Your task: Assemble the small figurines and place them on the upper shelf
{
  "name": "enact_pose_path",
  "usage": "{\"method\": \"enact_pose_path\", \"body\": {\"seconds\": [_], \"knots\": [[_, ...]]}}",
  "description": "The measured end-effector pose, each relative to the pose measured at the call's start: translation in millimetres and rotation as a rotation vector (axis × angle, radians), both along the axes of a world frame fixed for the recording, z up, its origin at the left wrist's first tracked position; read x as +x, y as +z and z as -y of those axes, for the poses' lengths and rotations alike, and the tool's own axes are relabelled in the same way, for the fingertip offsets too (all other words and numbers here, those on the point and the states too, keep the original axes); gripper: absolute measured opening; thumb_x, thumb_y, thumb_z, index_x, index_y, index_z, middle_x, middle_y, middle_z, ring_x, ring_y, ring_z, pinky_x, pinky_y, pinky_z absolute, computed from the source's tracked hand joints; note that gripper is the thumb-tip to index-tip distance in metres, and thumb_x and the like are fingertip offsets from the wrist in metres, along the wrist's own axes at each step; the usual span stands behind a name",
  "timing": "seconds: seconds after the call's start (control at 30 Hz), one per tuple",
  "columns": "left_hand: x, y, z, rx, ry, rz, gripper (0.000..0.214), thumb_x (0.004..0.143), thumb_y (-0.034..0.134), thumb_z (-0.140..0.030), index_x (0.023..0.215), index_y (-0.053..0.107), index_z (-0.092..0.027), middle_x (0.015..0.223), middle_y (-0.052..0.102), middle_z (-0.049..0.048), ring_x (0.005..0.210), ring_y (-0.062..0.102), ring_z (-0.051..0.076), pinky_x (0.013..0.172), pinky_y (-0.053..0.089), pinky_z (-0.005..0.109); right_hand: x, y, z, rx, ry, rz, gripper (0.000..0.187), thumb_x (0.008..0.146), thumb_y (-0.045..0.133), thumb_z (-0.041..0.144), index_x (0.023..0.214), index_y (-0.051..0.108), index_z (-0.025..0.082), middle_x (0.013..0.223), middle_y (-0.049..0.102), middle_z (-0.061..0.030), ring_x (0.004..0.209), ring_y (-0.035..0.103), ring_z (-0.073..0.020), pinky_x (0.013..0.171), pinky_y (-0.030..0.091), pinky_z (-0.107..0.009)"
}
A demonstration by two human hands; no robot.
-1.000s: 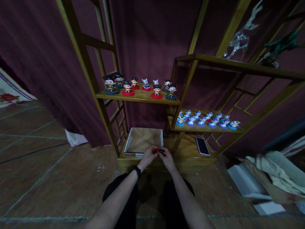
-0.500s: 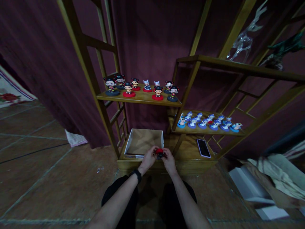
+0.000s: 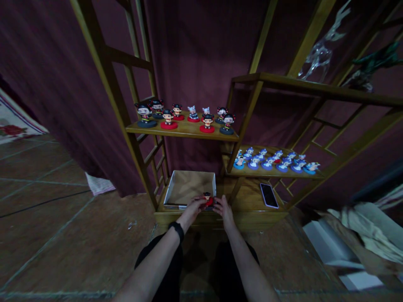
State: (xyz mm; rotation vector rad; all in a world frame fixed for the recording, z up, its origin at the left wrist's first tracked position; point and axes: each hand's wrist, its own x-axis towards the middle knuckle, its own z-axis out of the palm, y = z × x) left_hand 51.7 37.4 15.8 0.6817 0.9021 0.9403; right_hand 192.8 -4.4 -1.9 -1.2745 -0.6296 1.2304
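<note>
A small figurine (image 3: 207, 197) with black hair and a red base is held upright in my left hand (image 3: 195, 207), its fingers closed on it from the left. My right hand (image 3: 224, 212) is beside the base on the right with fingers spread; whether its fingertips touch the base I cannot tell. Just beyond my hands lies an open cardboard box (image 3: 190, 184) with white sides. Several similar black-haired figurines on red or dark bases, such as the red-based figurine (image 3: 207, 123), stand on the wooden shelf (image 3: 185, 132) above it.
To the right, a lower shelf carries several blue-and-white figurines (image 3: 267, 162). Below it lies a phone (image 3: 268, 195) on the bottom board. A clear deer-shaped ornament (image 3: 317, 58) stands on the upper right shelf. White boxes (image 3: 330, 243) and cloth sit on the floor at right.
The figurine has turned from base-facing to upright, its head now showing. My right hand's fingers have loosened and spread, while my left hand keeps its hold.
</note>
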Motion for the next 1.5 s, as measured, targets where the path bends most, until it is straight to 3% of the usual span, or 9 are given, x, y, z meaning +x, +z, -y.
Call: {"method": "enact_pose_path", "body": {"seconds": [0.2,0.4,0.5,0.73,0.9,1.07,1.17,1.37,1.5], "knots": [[-2,3.9,0,-0.109,-0.002,0.069,0.013,0.062,0.062,-0.008,0.074,0.06,-0.012,0.063,0.064,0.0038,0.05,0.057,0.009,0.05,0.042,0.019,7,-12.3,-7,-0.028,-0.044,-0.04,0.049,0.067,0.05,0.056,0.094,0.064,0.017,0.092,0.067,-0.0112,0.079,0.061,-0.0202,0.063,0.052,-0.032],[-4,2.9,-4,-0.169,-0.008,0.069,0.012,0.066,0.059,-0.01,0.077,0.059,-0.012,0.063,0.065,0.0045,0.05,0.057,0.009,0.049,0.043,0.018,0,-20.1,-7,-0.005,-0.104,0.072,0.04,0.067,0.049,0.037,0.102,0.06,0.021,0.107,0.061,-0.0068,0.069,0.06,-0.0157,0.061,0.052,-0.032],[-5,2.4,-5,-0.176,-0.015,0.091,0.012,0.066,0.06,-0.01,0.078,0.06,-0.012,0.066,0.066,0.0057,0.052,0.058,0.01,0.049,0.043,0.018,-1,-22.1,-3,0.042,-0.042,0.347,0.038,0.07,0.045,0.025,0.104,0.061,0.023,0.106,0.06,-0.0042,0.082,0.06,-0.0173,0.068,0.051,-0.032],[-4,9.9,1,-0.072,-0.128,0.122,0.016,0.065,0.065,-0.012,0.08,0.061,-0.012,0.076,0.067,0.0077,0.062,0.061,0.012,0.059,0.046,0.022,-18,-13.1,16,0.176,0.205,1.438,0.048,0.069,0.044,0.004,0.11,0.058,0.024,0.125,0.049,-0.0078,0.115,0.045,-0.022,0.097,0.036,-0.035],[0,15.6,11,0.079,-0.293,0.077,0.023,0.058,0.071,-0.012,0.079,0.062,-0.014,0.076,0.066,0.0033,0.066,0.059,0.011,0.059,0.043,0.019,-31,-16.0,19,0.255,0.22,1.526,0.053,0.071,0.044,0.007,0.124,0.045,0.013,0.122,0.052,-0.0122,0.118,0.04,-0.0236,0.1,0.031,-0.04],[0,14.6,14,0.105,-0.32,0.052,0.026,0.057,0.073,-0.015,0.08,0.061,-0.014,0.079,0.065,0.0033,0.069,0.06,0.011,0.058,0.043,0.019,-30,-15.5,22,0.304,0.186,1.559,0.057,0.07,0.045,0.007,0.127,0.04,0.01,0.131,0.044,-0.0142,0.127,0.028,-0.0252,0.104,0.023,-0.046],[-2,11.9,7,0.09,-0.224,0.048,0.026,0.058,0.072,-0.015,0.081,0.061,-0.013,0.079,0.066,0.0049,0.066,0.061,0.012,0.056,0.044,0.02,-32,-9.7,27,0.298,0.233,1.567,0.053,0.071,0.047,0.009,0.124,0.045,0.014,0.133,0.041,-0.0125,0.127,0.027,-0.0244,0.103,0.025,-0.044],[-18,6.0,-11,-0.021,0.196,0.091,0.021,0.063,0.066,-0.012,0.083,0.06,-0.014,0.076,0.068,0.0047,0.061,0.062,0.012,0.057,0.046,0.02,-39,-7.2,29,0.269,0.365,1.606,0.05,0.079,0.039,0.01,0.128,0.04,0.02,0.125,0.051,-0.0087,0.122,0.036,-0.0216,0.098,0.031,-0.037],[-31,5.0,-15,-0.082,0.301,0.05,0.02,0.064,0.065,-0.011,0.084,0.06,-0.014,0.071,0.067,0.0033,0.058,0.062,0.01,0.055,0.046,0.019,-38,-10.3,23,0.191,0.332,1.647,0.047,0.082,0.033,0.009,0.126,0.042,0.022,0.113,0.056,-0.0092,0.107,0.047,-0.0209,0.091,0.035,-0.034]]}}
